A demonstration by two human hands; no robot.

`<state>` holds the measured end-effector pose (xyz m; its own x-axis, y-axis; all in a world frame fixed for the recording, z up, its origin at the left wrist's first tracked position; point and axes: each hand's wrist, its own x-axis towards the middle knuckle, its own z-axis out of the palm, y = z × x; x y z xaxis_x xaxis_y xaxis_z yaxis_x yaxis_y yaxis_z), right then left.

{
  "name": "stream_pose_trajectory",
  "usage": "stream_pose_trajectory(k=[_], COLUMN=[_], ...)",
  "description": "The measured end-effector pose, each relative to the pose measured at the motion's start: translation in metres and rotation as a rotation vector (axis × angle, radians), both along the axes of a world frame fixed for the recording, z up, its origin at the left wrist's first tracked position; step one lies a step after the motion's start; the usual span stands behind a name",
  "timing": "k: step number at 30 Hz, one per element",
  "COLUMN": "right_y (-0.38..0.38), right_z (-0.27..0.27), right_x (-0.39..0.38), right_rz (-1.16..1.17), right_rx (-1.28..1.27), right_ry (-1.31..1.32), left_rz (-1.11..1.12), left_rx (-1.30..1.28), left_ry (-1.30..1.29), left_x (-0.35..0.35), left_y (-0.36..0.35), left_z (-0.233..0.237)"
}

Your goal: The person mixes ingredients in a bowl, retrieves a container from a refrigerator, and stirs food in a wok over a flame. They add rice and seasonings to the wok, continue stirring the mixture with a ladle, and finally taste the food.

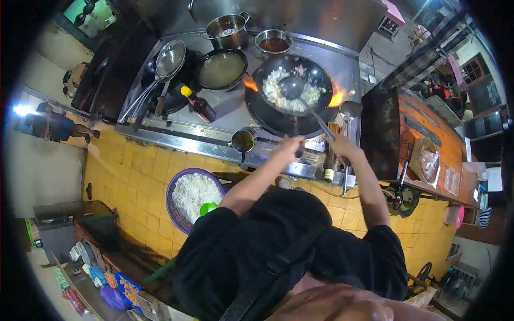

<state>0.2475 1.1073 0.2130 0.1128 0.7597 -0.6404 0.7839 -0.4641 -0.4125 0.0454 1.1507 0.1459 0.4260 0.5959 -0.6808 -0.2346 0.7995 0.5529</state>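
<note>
A black wok [278, 119] sits over a burner, with orange flames licking up on both sides of it. White rice mixed with pale bits [276, 93] lies inside. My left hand [292, 147] is closed round the wok's handle [299, 151] at the near side. My right hand [341, 145] grips the long handle of a ladle [292, 87], whose round bowl rests in the food. Close beside my right hand are a dark bottle [329, 167] and a second ladle [350, 109].
On the steel stove stand a tall pot [227, 32], a bowl of reddish liquid [273, 41], a pan of cloudy liquid [221, 69], strainers [170, 58], a yellow-capped bottle [202, 108] and a small pot [243, 141]. A purple basket [170, 206] of white rice sits below left. A wooden counter [428, 120] is at right.
</note>
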Motion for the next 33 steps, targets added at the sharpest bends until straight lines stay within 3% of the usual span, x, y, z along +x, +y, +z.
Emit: stream_pose_trajectory(k=[2,3,4,7,9,11,13,16,17,19,21,22,23,25,27,28,29,30,31,32,33], right_y=[-0.030,-0.039,-0.045,-0.067,-0.076,-0.080,-0.082,-0.082,-0.086,-0.084,-0.082,-0.078,-0.076,-0.090,-0.097,-0.100,-0.099,-0.092,-0.080,-0.064,-0.043], right_z=[0.030,0.080,0.098,0.128,0.113,0.099,0.091,0.090,0.082,0.056,0.038,0.038,0.040,0.082,0.093,0.091,0.090,0.079,0.057,0.024,-0.053], right_x=[0.005,-0.012,-0.014,-0.023,-0.018,-0.018,-0.029,-0.041,-0.041,-0.031,-0.026,-0.020,-0.017,-0.019,-0.021,-0.019,-0.016,-0.019,-0.023,-0.026,-0.017], right_rz=[0.156,0.144,0.196,0.279,0.289,0.287,0.253,0.204,0.203,0.186,0.119,0.089,0.060,0.001,-0.050,-0.074,-0.100,-0.141,-0.160,-0.181,-0.092], right_rx=[0.308,0.254,0.249,0.295,0.317,0.336,0.345,0.339,0.327,0.289,0.310,0.366,0.417,0.462,0.492,0.513,0.541,0.549,0.583,0.619,0.605], right_ry=[-0.347,-0.494,-0.526,-0.474,-0.515,-0.554,-0.575,-0.493,-0.483,-0.495,-0.554,-0.615,-0.676,-0.614,-0.534,-0.465,-0.403,-0.290,-0.247,-0.203,-0.150], left_rz=[0.018,-0.018,-0.053,-0.145,-0.102,-0.162,-0.277,-0.355,-0.327,-0.125,-0.214,-0.167,-0.288,-0.260,-0.233,-0.214,-0.164,-0.207,-0.183,-0.119,-0.057], left_rx=[-0.055,-0.213,-0.375,-0.141,-0.055,0.023,-0.047,-0.056,0.085,0.036,0.200,0.183,-0.025,-0.091,0.031,0.171,0.275,0.398,0.354,0.311,0.267], left_ry=[-0.057,-0.300,-0.544,-0.422,-0.218,0.129,-0.135,-0.110,0.025,-0.083,-0.053,-0.067,-0.098,-0.138,-0.012,-0.104,-0.013,-0.019,0.027,-0.006,-0.038], left_x=[-0.001,-0.010,-0.018,-0.037,-0.046,-0.034,-0.035,-0.032,-0.035,-0.040,-0.041,-0.035,-0.038,-0.039,-0.037,-0.037,-0.032,-0.030,-0.027,-0.025,-0.024], left_y=[-0.015,-0.016,-0.015,0.008,0.006,-0.033,-0.079,-0.062,-0.038,-0.001,-0.025,-0.051,-0.068,-0.084,-0.060,-0.044,-0.029,-0.006,0.007,0.010,0.009], left_z=[0.073,0.098,0.109,0.065,0.005,0.014,0.072,0.078,0.084,0.034,0.024,0.032,0.059,0.070,0.051,0.027,-0.003,-0.046,-0.068,-0.064,-0.061])
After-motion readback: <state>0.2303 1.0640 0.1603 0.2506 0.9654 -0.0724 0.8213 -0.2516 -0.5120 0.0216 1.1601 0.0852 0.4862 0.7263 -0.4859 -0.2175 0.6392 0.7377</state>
